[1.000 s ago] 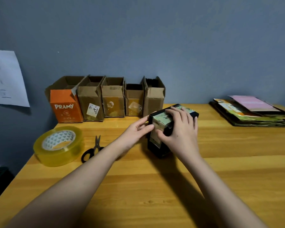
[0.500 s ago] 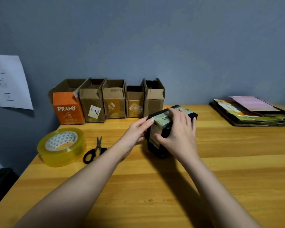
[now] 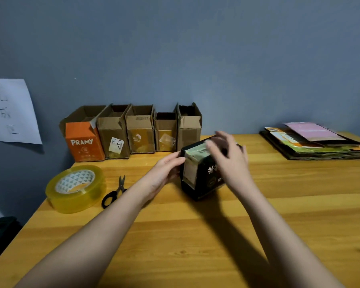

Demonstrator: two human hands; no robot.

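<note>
We have the black box point(image 3: 204, 179) standing on the bench point(image 3: 195, 246), right between our two grips. Our left grip point(image 3: 166, 169) lies with straight fingers against the box's left side, its fingertips touching the edge just beside the tape strip point(image 3: 190, 173) that comes over the top and down the near face. Our right grip point(image 3: 229, 156) is over the top of the box, fingers loosely spread and holding nothing. It is blurred, so we cannot tell whether it touches the lid.

The step looks to us like pressing that strip down so the box stays closed. To do it well, we should brace the box with the left grip so it cannot slide away from the right one. Then we run the right fingers flat along the strip, starting on top, going over the edge and down the face. The bend at the edge wants the firmest rub, as tape tends to lift there.

The tape roll point(image 3: 75, 188) and scissors point(image 3: 114, 192) lie well to the left of the left grip, within reach if a second strip is needed.
</note>
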